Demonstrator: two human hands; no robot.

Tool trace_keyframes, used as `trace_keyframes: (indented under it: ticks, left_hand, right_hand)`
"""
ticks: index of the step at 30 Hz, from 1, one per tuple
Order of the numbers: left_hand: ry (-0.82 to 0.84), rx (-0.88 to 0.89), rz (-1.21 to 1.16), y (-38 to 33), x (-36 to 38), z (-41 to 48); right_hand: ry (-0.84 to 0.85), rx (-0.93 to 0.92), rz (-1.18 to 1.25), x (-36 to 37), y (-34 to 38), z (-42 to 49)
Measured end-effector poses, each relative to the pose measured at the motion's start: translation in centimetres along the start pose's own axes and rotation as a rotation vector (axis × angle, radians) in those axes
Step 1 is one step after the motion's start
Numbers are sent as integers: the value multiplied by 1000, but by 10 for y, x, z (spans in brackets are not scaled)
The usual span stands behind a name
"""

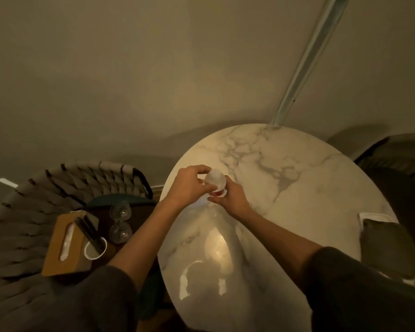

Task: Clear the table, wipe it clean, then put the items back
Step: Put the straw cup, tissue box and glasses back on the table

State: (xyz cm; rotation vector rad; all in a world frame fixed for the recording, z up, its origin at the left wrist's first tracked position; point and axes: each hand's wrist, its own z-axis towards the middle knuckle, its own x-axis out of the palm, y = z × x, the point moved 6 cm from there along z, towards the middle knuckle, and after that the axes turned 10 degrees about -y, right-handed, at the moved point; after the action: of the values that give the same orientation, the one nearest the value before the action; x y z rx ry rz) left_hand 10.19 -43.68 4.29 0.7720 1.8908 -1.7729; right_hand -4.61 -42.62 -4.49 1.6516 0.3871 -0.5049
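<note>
Surface (297, 188) nearly bare, tissue box (65, 243) and glasses (120, 221) parked lower left. Left hand (192, 185) and right hand (230, 200) both grip a small white container (215, 179) mid-frame; wiping and returning look yet to come.

No legible text, label, brand, number or sign observed on any item; the lighting is dim and surfaces appear unmarked.

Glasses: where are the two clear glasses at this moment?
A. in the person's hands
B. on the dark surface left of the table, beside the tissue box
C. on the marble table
B: the glasses sit off the marble table, by the tissue box; the left hand and right hand hold only a small pale container.
</note>
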Motion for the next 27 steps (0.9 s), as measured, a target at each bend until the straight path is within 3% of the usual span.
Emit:
trace_keyframes:
  ticks: [4,12,16,18,24,27]
  left_hand:
    - [18,-119,-126,12,15,-10]
    - [136,-274,-163,55,36,-34]
    - [164,-376,-192,80,36,-51]
    - [165,-449,-230,99,33,-67]
    - [53,-690,-268,185,6,-119]
    - [-48,-790,-275,236,-14,-142]
  right_hand:
    - [-68,103,23,-10,-23,14]
    - [-70,158,-6,6,-34,17]
    - [-85,385,-74,8,-58,-1]
    - [18,444,-152,19,-63,-24]
    - [239,-21,-220,103,9,-54]
    - [350,-181,-582,149,43,-46]
